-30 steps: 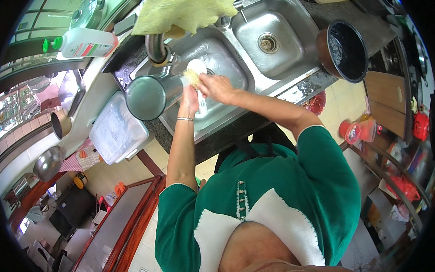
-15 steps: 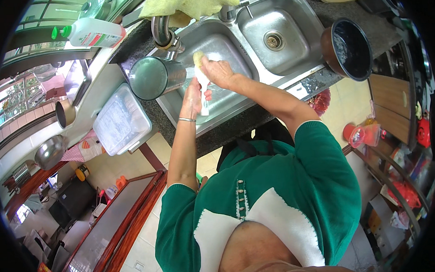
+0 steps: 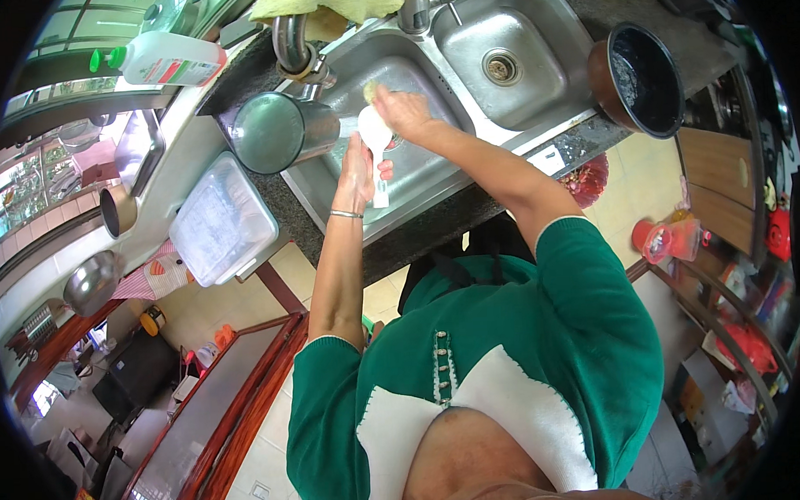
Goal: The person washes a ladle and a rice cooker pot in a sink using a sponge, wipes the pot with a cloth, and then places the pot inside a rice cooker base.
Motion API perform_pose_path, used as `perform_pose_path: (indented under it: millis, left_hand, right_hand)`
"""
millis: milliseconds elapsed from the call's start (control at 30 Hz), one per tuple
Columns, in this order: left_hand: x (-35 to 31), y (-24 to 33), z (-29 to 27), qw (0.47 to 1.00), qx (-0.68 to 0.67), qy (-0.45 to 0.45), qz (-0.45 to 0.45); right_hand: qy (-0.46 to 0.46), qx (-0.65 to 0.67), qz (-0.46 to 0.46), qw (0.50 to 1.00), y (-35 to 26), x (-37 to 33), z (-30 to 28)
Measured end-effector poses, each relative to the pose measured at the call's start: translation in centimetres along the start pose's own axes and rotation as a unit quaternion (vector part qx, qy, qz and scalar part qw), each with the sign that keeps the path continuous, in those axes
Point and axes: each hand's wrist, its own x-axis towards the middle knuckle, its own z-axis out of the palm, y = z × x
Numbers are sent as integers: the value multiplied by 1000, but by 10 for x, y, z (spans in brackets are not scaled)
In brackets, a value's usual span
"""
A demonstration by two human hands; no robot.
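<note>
Kitchen seen from above: double steel sink (image 3: pixel 537 126) set in a dark stone counter (image 3: pixel 434 227), tiled floor below. Over the left basin, left hand (image 3: pixel 358 172) closed around a white spoon (image 3: pixel 377 145), bowl up, handle running down past the palm. Right hand (image 3: pixel 402 111) pressed on the spoon's bowl, fingers curled over a yellowish sponge (image 3: pixel 371 91), mostly hidden. Just left of the hands, steel cup (image 3: pixel 277 131) lying on its side at the basin's edge, mouth toward the lens. Tap (image 3: pixel 292 47) above it, yellow cloth (image 3: pixel 347 3) draped over the top. Dark pot (image 3: pixel 642 78) on the counter right of the sink. Clear lidded box (image 3: pixel 223 219) left of the sink; bottle (image 3: pixel 160 60) with green cap farther back.
</note>
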Motion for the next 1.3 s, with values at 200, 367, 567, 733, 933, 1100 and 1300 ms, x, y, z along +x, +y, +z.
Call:
perform_pose_path:
  millis: [200, 367, 567, 733, 933, 1100, 1300]
  left_hand:
    - [6, 3, -31, 998, 33, 13, 44]
    - [19, 5, -24, 994, 78, 46, 63]
    - [6, -1, -14, 990, 68, 106, 59]
    - [-15, 4, -19, 996, 39, 45, 69]
    - [8, 6, -26, 995, 55, 55, 58]
    - [14, 8, -26, 993, 101, 57, 25]
    - [-13, 10, -10, 992, 113, 41, -25]
  right_hand:
    - [12, 80, 51, 995, 5, -27, -26]
    - [-75, 118, -21, 990, -33, -49, -12]
    - [-36, -14, -54, 998, -13, -29, 3]
    - [-32, 26, 22, 999, 21, -31, -7]
    - [-49, 94, -65, 992, -15, -64, -7]
    - [-53, 32, -89, 994, -25, -48, 2]
    - [-5, 0, 54, 999, 23, -18, 6]
